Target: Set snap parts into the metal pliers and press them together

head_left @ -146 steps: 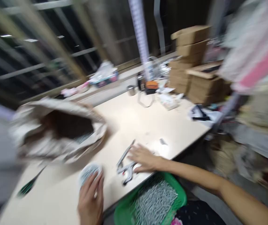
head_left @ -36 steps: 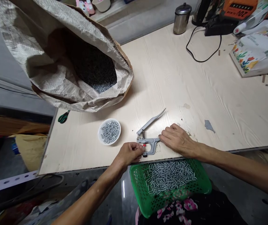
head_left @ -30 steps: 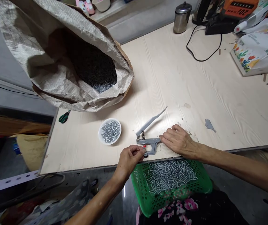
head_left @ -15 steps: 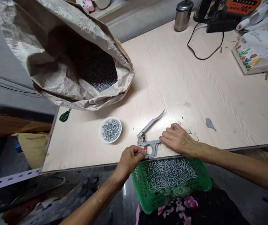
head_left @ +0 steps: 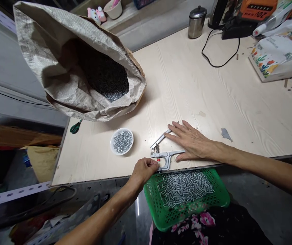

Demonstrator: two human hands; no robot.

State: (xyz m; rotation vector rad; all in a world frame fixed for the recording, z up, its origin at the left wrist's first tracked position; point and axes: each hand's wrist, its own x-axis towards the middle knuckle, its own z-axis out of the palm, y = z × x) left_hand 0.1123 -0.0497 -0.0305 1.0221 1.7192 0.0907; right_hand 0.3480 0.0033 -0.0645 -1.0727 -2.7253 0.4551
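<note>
Near the table's front edge lie grey snap-fastener pliers (head_left: 165, 154) with a spring and a red tip, their handles spread apart. My left hand (head_left: 145, 169) is closed in a pinch at the jaw, just under the red tip. What sits between its fingertips is too small to make out. My right hand (head_left: 193, 141) reaches over the handles with fingers stretched and apart, fingertips at the upper handle and thumb near the lower one. To the left stands a white bowl (head_left: 112, 143) of small metal screw-like pieces. A green basket (head_left: 151, 207) below the edge holds many similar pieces.
A large woven sack (head_left: 36, 51) with metal pieces inside stands at the back left. Green-handled scissors (head_left: 75, 127) lie near the left edge. Farther back are a metal canister (head_left: 196, 23), a black cord (head_left: 220, 65), an orange battery tool (head_left: 259, 9) and a flowered packet (head_left: 273, 58).
My right hand has uncurled and moved up onto the pliers' handles, fingers now spread. My left hand keeps its pinch at the jaw. The camera view has shifted slightly.
</note>
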